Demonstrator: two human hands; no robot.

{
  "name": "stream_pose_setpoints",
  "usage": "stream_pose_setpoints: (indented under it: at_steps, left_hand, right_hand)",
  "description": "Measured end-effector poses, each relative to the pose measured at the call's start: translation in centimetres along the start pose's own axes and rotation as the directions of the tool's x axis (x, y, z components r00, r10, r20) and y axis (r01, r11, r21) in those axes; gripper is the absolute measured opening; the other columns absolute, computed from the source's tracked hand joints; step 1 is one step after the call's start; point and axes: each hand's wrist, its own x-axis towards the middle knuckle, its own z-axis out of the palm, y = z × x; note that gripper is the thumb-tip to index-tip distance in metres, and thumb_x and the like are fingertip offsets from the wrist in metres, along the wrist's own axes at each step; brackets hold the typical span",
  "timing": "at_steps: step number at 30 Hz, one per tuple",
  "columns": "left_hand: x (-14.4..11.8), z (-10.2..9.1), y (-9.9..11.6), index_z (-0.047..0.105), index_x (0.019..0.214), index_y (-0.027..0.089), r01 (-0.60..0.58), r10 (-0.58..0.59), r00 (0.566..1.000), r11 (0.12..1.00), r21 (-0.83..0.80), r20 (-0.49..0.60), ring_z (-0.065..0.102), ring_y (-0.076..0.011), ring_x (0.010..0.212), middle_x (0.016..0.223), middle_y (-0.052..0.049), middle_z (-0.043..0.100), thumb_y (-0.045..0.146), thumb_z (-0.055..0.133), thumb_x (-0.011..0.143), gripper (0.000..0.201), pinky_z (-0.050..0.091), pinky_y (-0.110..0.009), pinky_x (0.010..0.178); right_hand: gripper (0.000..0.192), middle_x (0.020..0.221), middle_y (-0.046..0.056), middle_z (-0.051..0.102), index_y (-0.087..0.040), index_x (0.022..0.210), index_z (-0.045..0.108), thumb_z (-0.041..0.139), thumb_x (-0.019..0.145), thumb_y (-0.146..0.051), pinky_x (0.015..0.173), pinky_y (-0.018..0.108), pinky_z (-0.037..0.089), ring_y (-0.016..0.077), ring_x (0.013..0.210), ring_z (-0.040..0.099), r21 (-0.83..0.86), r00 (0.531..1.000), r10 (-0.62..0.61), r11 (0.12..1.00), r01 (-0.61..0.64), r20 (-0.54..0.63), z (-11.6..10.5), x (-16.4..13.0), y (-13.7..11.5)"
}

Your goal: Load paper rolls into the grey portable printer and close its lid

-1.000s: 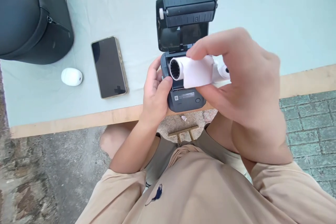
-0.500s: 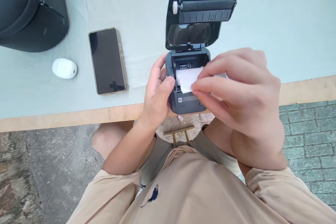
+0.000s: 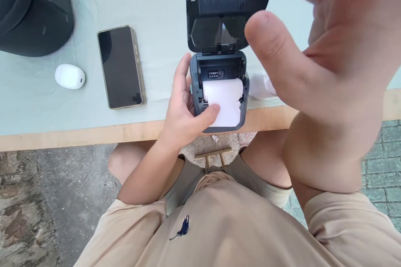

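A small dark label printer point(image 3: 196, 87) sits near the table's front edge with its hinged lid point(image 3: 203, 6) raised. Inside lies a white paper roll point(image 3: 223, 91), its loose end laid forward over the printer's front and ragged along the right side. My left hand point(image 3: 183, 114) grips the printer from the left, its thumb pressing the paper down. Over the right side, my right hand point(image 3: 338, 46) is blurred, with thumb stretched out and apart from the fingers. Those fingers reach the lid's upper right corner and are partly cut off by the frame.
To the left a phone point(image 3: 120, 66) lies on the pale cloth, with a white rounded case point(image 3: 69, 76) beside it. A black zippered bag point(image 3: 34, 16) stands at the far left. Partly behind my right thumb is a white object point(image 3: 260, 85). The wooden table edge point(image 3: 94, 135) runs in front.
My right hand has let go of the paper and moved up to the lid. The paper end now lies over the printer's front, and my left thumb has shifted onto it.
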Motion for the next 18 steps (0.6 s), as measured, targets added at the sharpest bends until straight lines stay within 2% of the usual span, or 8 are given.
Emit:
stream_pose_setpoints:
  at_steps: [2, 4, 6, 9, 13, 15, 18]
  left_hand:
    - [-0.1, 0.2, 0.3, 0.022, 0.15, 0.026, 0.031, -0.031, 1.0, 1.0, 0.004, 0.0, 0.068, -0.0306, 0.111, 0.136, -0.013, 0.056, 0.053, 0.074, 0.073, 0.096, 0.059, -0.038, 0.084]
    - [-0.2, 0.4, 0.7, 0.024, 0.15, 0.025, 0.045, -0.045, 0.999, 0.999, -0.005, 0.017, 0.069, -0.0277, 0.104, 0.133, -0.013, 0.058, 0.05, 0.073, 0.075, 0.093, 0.059, -0.035, 0.08]
    - [-0.3, 0.6, 1.2, 0.028, 0.149, 0.024, 0.052, -0.052, 0.998, 0.999, -0.014, 0.028, 0.07, -0.0255, 0.101, 0.133, -0.012, 0.058, 0.046, 0.073, 0.076, 0.089, 0.059, -0.033, 0.079]
    - [-0.2, 0.7, 1.9, 0.031, 0.149, 0.022, 0.066, -0.066, 0.998, 0.998, -0.014, 0.014, 0.067, -0.0254, 0.106, 0.132, -0.011, 0.059, 0.038, 0.073, 0.077, 0.085, 0.058, -0.033, 0.083]
    - [-0.1, 0.7, 2.4, 0.036, 0.147, 0.02, 0.075, -0.075, 0.997, 0.997, -0.03, 0.015, 0.065, -0.027, 0.114, 0.13, -0.011, 0.06, 0.032, 0.075, 0.074, 0.083, 0.056, -0.034, 0.091]
    - [-0.1, 0.7, 2.2, 0.038, 0.146, 0.022, 0.078, -0.076, 0.997, 0.993, -0.091, 0.022, 0.065, -0.0275, 0.114, 0.132, -0.01, 0.059, 0.033, 0.076, 0.073, 0.083, 0.056, -0.035, 0.091]
    - [-0.2, 0.8, 1.7, 0.042, 0.139, 0.028, 0.05, -0.049, 0.999, 0.966, -0.255, 0.01, 0.068, -0.0268, 0.108, 0.128, -0.008, 0.061, 0.044, 0.071, 0.079, 0.069, 0.058, -0.035, 0.083]
  right_hand:
    - [0.028, 0.116, 0.002, 0.067, -0.016, 0.11, 0.06, 0.043, 0.098, -0.033, 0.106, 0.033, 0.045, 0.0152, 0.116, 0.06, -0.057, 0.995, -0.097, 0.994, 0.098, 0.024, 0.1, 0.0, 0.0]
    - [0.018, 0.101, 0.001, 0.068, -0.017, 0.096, 0.06, 0.045, 0.097, -0.026, 0.093, 0.031, 0.049, 0.0131, 0.103, 0.062, -0.049, 0.986, -0.166, 0.985, 0.166, 0.007, 0.5, -0.8, -0.1]
    - [0.011, 0.097, 0.002, 0.068, -0.017, 0.098, 0.061, 0.054, 0.093, -0.023, 0.085, 0.031, 0.05, 0.0132, 0.096, 0.062, -0.027, 0.984, -0.177, 0.984, 0.176, -0.015, 0.9, -1.9, -0.1]
    - [0.016, 0.097, 0.003, 0.068, -0.02, 0.102, 0.065, 0.062, 0.087, -0.016, 0.085, 0.032, 0.051, 0.0154, 0.096, 0.063, -0.062, 0.985, -0.171, 0.983, 0.172, 0.021, 1.6, -3.3, 0.1]
    - [0.014, 0.091, -0.001, 0.07, -0.024, 0.098, 0.064, 0.061, 0.087, -0.015, 0.084, 0.033, 0.052, 0.0145, 0.09, 0.065, -0.119, 0.968, -0.243, 0.961, 0.25, 0.068, 1.9, -3.7, 0.4]
    - [0.014, 0.095, 0.0, 0.071, -0.024, 0.098, 0.065, 0.059, 0.088, -0.016, 0.082, 0.034, 0.051, 0.0157, 0.091, 0.066, -0.155, 0.968, -0.247, 0.955, 0.252, 0.052, 1.9, -3.8, 0.3]
    - [0.019, 0.122, 0.004, 0.067, -0.026, 0.108, 0.065, 0.062, 0.089, -0.026, 0.093, 0.041, 0.052, 0.0221, 0.114, 0.064, -0.248, 0.989, -0.146, 0.957, 0.149, 0.03, 1.7, -4.0, -0.1]
